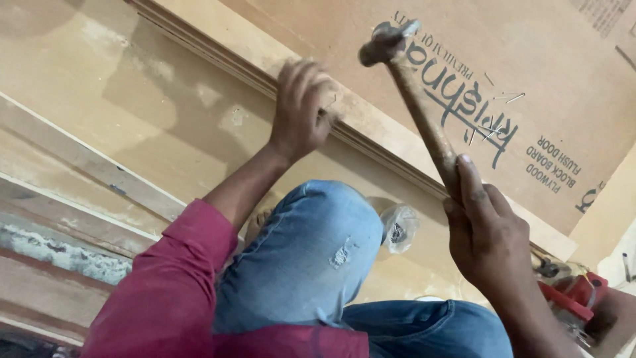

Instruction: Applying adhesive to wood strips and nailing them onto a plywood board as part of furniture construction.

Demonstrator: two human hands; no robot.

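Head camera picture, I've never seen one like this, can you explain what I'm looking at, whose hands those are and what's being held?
The camera sits on a person's head and looks down, so both hands are the wearer's own. The right hand grips a wooden-handled hammer, raised over a plywood board. The left hand pinches what looks like a small nail against a wooden strip along the board's edge. A few loose nails lie on the board. A bent knee in blue jeans fills the middle, with a small plastic bag beside it.
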